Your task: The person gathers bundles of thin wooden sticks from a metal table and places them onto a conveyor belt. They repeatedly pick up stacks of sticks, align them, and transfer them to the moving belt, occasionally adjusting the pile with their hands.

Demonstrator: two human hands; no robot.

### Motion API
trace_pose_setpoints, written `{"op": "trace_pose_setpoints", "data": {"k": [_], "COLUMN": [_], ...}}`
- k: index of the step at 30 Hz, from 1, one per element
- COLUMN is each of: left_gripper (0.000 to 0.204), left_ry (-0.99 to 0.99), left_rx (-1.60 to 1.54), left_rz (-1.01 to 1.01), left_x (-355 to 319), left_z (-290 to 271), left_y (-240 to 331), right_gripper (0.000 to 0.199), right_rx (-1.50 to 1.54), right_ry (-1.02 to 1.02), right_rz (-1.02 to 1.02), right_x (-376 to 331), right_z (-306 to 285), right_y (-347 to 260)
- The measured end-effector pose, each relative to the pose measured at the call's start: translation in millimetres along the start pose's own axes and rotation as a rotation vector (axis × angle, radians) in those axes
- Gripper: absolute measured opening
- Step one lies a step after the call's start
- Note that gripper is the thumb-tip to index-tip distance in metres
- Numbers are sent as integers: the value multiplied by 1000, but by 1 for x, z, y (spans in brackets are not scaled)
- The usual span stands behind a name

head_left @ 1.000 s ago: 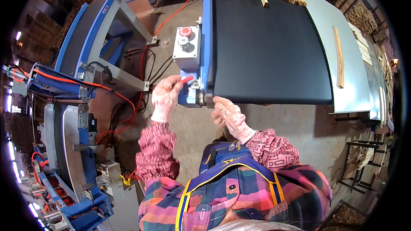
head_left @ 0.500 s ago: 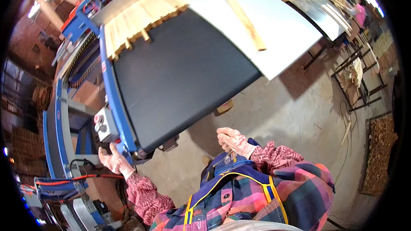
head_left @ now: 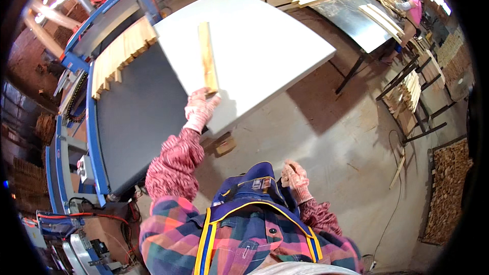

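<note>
My left hand [head_left: 200, 111], in a pinkish knit glove, reaches forward to the white-topped table. Its fingers are closed on the near end of a wooden strip [head_left: 206, 58], which lies lengthwise on the white tabletop [head_left: 265, 46]. Close to my body on the right, my gloved right hand [head_left: 295, 177] hangs with its fingers curled in, and nothing shows in it. Left of the table is a blue-framed machine with a black conveyor belt [head_left: 140, 107]. A row of wooden strips [head_left: 122, 53] lies side by side at the belt's far end.
A control box [head_left: 85, 169] sits on the machine's left side. Below the table edge a wood block [head_left: 225, 146] rests on the floor. Far right, a metal-topped table [head_left: 331, 12] bears wood strips, with a person [head_left: 413, 12] beside it. A rack [head_left: 412, 99] holds more strips.
My left hand has left the area by the control box and come onto the strip's near end. My right hand has curled its fingers. The view has shifted right.
</note>
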State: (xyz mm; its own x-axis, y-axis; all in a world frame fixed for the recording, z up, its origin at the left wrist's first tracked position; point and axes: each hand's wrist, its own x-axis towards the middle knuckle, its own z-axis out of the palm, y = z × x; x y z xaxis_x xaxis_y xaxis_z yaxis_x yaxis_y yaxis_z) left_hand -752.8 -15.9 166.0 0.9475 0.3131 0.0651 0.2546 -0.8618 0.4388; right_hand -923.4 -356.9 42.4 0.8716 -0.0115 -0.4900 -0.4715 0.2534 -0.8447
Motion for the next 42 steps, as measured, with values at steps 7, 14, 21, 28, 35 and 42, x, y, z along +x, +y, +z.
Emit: {"op": "trace_pose_setpoints", "data": {"k": [7, 14, 21, 28, 35, 42], "left_gripper": [66, 48, 28, 32, 66, 75], "left_ry": [72, -23, -120, -334, -434, -464], "left_rx": [91, -625, -1002, -1156, -1544, -1057], "left_rz": [-299, -459, -358, -341, -205, -4], "left_x": [174, 299, 373, 419, 457, 498], "left_z": [59, 124, 203, 252, 320, 414], "left_y": [38, 134, 260, 374, 503, 619], "right_gripper": [31, 25, 39, 37, 30, 45], "right_rx": [74, 152, 145, -123, -288, -47], "right_ry": [257, 226, 235, -56, -145, -245], "right_rz": [89, 209, 40, -20, -124, 8], "right_x": [64, 191, 331, 480, 661, 803], "right_z": [-101, -162, -199, -269, -343, -283], "right_y": [10, -100, -251, -329, -481, -586]}}
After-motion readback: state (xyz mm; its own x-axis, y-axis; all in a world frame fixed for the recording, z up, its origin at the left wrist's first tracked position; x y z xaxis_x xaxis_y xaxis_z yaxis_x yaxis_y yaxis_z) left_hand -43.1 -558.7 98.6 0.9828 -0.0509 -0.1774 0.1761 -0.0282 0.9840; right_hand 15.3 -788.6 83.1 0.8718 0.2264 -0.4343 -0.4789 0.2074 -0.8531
